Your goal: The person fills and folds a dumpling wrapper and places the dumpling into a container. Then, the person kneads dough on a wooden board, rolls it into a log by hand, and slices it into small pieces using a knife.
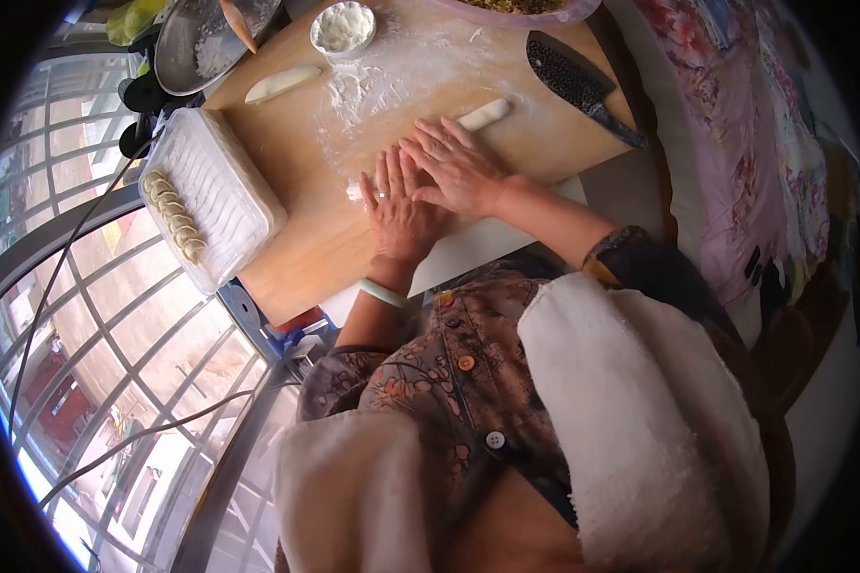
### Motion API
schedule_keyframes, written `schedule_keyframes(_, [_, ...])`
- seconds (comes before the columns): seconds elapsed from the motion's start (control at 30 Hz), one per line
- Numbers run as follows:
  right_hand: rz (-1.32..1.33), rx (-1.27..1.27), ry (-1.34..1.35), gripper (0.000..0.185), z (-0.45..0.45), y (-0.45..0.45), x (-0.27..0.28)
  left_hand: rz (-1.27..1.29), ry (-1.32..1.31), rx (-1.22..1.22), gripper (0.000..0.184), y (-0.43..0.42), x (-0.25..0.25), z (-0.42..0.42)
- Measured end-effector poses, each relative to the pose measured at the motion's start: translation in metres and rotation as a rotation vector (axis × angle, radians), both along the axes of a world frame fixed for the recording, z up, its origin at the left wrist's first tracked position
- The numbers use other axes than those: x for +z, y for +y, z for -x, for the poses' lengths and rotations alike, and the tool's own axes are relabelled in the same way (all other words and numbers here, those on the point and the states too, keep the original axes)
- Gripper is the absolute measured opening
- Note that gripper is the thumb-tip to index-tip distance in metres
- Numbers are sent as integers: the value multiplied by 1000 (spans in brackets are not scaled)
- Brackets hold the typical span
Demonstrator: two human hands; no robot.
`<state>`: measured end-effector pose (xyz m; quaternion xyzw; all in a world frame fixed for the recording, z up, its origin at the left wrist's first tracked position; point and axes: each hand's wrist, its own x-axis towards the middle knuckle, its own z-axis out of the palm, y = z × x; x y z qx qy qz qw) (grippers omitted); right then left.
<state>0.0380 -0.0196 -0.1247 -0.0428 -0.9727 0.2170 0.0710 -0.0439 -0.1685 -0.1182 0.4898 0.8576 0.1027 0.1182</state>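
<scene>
Both hands lie side by side, palms down, over a roll of dough (485, 115) on the wooden board (306, 229). One end of the dough sticks out past my right hand (456, 167), the other past my left hand (401, 205); its middle is hidden under them. The fingers of both hands are stretched out, and the hands touch near the thumbs. A second piece of dough (283, 84) lies farther up the board. White flour (358, 94) is spread over the board between that piece and my hands.
A small bowl of flour (343, 29) stands at the back, beside a metal basin (177, 53). To the left, a plastic tray (225, 191) holds several dumplings (174, 215). A dark cleaver (569, 76) lies at the right. A pink bowl (583, 11) with filling is at the top edge.
</scene>
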Motion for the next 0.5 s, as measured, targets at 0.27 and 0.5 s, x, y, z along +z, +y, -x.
schedule_keyframes(0.27, [-112,-106,-111,75,61,26,-7,92,140,-15,101,21,4,57])
schedule_keyframes(0.5, [-78,-68,-84,78,-39,-5,11,108,29,-21,105,-29,13,-11])
